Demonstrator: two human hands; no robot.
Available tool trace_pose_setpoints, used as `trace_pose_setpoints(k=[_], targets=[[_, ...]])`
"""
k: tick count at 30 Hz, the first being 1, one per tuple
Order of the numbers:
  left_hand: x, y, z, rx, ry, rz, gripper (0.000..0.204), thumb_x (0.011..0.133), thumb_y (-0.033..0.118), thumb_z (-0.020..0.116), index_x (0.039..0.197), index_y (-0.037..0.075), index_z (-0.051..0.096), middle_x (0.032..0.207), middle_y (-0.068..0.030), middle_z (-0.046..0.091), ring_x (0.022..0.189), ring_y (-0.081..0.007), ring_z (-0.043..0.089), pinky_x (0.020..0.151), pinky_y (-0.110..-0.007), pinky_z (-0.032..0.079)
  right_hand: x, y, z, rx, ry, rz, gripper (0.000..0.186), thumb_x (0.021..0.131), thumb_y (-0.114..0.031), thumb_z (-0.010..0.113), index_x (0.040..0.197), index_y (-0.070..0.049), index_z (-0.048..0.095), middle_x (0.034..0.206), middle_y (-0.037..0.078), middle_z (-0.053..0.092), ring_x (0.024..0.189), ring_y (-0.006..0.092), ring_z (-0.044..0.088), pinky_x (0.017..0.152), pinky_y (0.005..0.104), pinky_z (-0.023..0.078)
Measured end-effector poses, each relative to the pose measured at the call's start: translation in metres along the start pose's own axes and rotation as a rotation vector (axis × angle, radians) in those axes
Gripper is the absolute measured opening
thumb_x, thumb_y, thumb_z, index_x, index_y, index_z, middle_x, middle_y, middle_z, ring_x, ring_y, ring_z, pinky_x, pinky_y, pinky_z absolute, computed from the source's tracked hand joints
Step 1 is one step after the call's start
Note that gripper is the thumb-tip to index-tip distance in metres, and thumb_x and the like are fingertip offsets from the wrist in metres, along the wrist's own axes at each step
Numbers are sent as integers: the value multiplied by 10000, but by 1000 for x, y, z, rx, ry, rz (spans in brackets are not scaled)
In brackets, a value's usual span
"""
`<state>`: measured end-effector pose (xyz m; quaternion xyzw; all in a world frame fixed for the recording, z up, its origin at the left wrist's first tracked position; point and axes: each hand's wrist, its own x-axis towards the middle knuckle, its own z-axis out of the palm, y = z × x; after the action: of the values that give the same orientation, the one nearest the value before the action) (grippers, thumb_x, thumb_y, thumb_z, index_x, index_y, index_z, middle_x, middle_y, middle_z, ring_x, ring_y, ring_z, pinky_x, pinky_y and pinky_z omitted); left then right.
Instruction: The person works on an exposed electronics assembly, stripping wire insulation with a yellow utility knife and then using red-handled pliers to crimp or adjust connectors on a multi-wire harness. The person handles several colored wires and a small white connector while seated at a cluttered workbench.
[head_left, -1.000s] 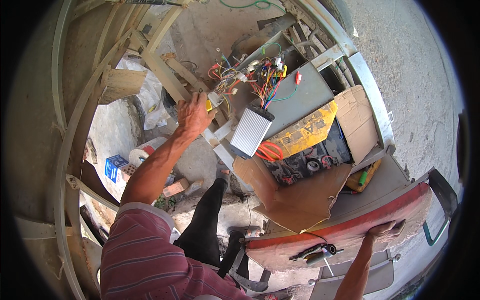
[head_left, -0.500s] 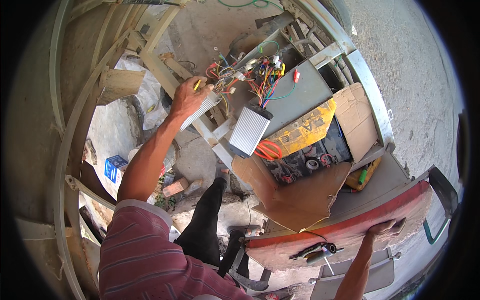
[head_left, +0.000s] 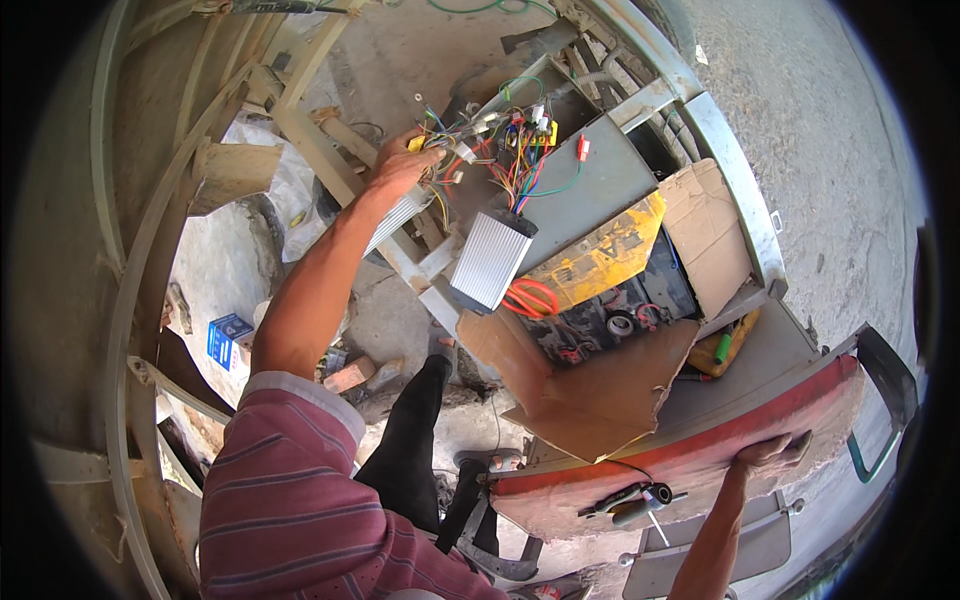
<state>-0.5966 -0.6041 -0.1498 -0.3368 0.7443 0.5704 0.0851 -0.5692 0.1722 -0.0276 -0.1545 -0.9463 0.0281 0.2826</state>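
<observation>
My left hand (head_left: 405,160) reaches into a tangle of coloured wires (head_left: 485,140), fingers closed round part of the bundle beside a yellow connector (head_left: 416,144). Just below it lies a silver finned casing (head_left: 398,218), partly covered by my arm. A second finned metal box (head_left: 490,258) rests to the right, with coloured leads out of its top and an orange cable loop (head_left: 530,298) beside it. My right hand (head_left: 762,456) rests with fingers apart on the dusty pad of a red-edged seat (head_left: 670,440).
A curved metal frame (head_left: 735,180) surrounds batteries (head_left: 640,305), a yellow panel (head_left: 595,255) and torn cardboard (head_left: 590,390). Black tools (head_left: 635,500) lie on the seat. Steel bars (head_left: 310,150) stand at left; a blue box (head_left: 229,340) and bricks (head_left: 350,374) are on the ground.
My left hand has moved up and to the right along the wiring, uncovering more of the finned casing beneath it. My right hand has stayed in place.
</observation>
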Motion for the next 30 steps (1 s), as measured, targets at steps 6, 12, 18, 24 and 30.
trace_pose_setpoints(k=[6,12,18,24,30], targets=[[-1,-17,-6,-365,-23,4,266,959,253,770,1141,63,735,953,14,722,813,-79,631,715,-267,515,-1,-7,-3,34,-12,23,760,996,-592,409,1469,-14,549,1448,259,532,1348,431,458,1123,591,343],[-2,-20,-4,-252,137,-38,284,974,326,760,1130,88,746,929,36,705,778,-82,601,693,-268,494,-2,-7,-3,57,-14,39,761,988,-581,403,1473,-11,544,1448,270,522,1347,432,452,1125,588,339],[-2,-16,5,-234,241,-38,287,981,360,748,1098,97,751,900,33,688,772,-79,586,671,-287,484,0,-4,-2,36,-14,23,760,992,-575,406,1478,-6,536,1448,271,522,1342,432,454,1125,587,335],[6,-19,3,-162,234,-103,224,1002,304,718,1083,96,728,862,35,685,690,-71,566,612,-268,469,-2,-2,-2,40,-10,25,757,995,-576,413,1478,-6,537,1453,263,525,1340,427,456,1125,584,330],[20,-17,-9,-82,164,-166,180,1000,219,703,1086,62,719,841,18,687,642,-82,593,554,-258,480,0,1,-1,23,-11,13,819,1002,-644,385,1480,4,537,1472,253,538,1346,420,477,1150,559,336]])
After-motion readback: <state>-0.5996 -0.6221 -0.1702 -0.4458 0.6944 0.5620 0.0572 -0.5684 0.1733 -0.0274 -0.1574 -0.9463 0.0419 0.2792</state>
